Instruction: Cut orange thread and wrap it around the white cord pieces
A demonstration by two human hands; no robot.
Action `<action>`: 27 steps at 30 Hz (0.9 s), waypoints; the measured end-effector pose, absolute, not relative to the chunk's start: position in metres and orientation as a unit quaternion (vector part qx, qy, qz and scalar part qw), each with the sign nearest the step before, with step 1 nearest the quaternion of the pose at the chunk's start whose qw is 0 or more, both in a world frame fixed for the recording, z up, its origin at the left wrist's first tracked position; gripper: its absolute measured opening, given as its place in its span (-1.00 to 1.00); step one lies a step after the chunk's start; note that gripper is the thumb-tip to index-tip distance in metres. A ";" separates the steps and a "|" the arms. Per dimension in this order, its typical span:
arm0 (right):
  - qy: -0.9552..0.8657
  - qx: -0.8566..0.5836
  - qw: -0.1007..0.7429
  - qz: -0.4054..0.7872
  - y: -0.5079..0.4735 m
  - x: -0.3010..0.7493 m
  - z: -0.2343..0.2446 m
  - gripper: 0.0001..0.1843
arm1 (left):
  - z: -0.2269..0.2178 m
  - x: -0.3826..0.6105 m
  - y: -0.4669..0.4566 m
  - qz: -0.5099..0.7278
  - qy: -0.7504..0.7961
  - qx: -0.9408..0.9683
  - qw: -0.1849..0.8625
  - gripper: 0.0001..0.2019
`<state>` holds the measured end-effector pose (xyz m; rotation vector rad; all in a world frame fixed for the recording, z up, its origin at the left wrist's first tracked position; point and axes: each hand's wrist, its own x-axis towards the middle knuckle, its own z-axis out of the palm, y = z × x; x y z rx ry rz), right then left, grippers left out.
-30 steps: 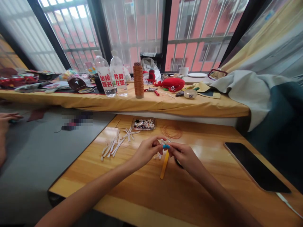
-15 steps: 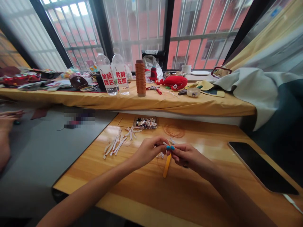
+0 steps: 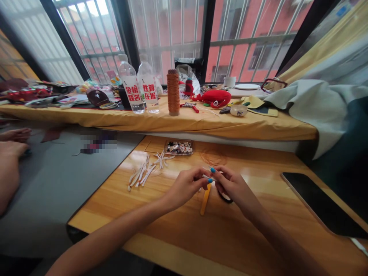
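My left hand (image 3: 187,186) pinches a thin white strip (image 3: 206,176) between thumb and fingers over the wooden table. Close against it, my right hand (image 3: 232,184) has its fingers curled and pinched at the strip's other end. Below the hands lies a yellow flat stick (image 3: 205,202), its upper end hidden by the fingers. A black ring-shaped handle (image 3: 225,197) shows under my right hand; I cannot tell whether it is held or lying there. To the left lie several white strips (image 3: 140,175) in loose bundles, some with ends tied.
A clear tray of beads (image 3: 179,147) and a coil of orange cord (image 3: 213,156) sit toward the back. At right is a phone (image 3: 324,203) on a cable. On the sill stand bottles (image 3: 148,92) and an orange thread spool (image 3: 173,94). Another person's hand (image 3: 14,143) is at far left.
My fingertips, pressed together before, are now slightly apart along the white strip. My right hand has rolled and risen a little, showing more of the black ring. The view has shifted slightly.
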<state>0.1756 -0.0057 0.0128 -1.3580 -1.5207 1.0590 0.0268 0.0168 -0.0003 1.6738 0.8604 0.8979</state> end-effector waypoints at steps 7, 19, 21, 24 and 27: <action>-0.504 -0.514 0.459 0.520 -0.008 0.171 0.014 -0.61 | -0.001 0.032 0.012 0.403 0.341 0.640 0.558 -0.87; -0.444 -0.474 0.371 0.664 -0.007 0.177 0.018 -0.63 | 0.002 0.016 0.027 0.293 0.248 0.843 0.377 -0.83; -0.534 -0.520 0.346 0.570 -0.006 0.177 0.016 -0.68 | 0.006 0.009 0.033 0.241 0.227 0.909 0.253 -0.79; -0.691 -0.569 0.295 0.335 -0.007 0.174 0.012 -0.70 | 0.009 0.003 0.039 0.165 0.198 0.965 0.041 -0.80; -0.757 -0.593 0.201 0.188 -0.009 0.169 0.007 -0.72 | 0.008 0.002 0.037 0.124 0.175 0.973 -0.090 -0.87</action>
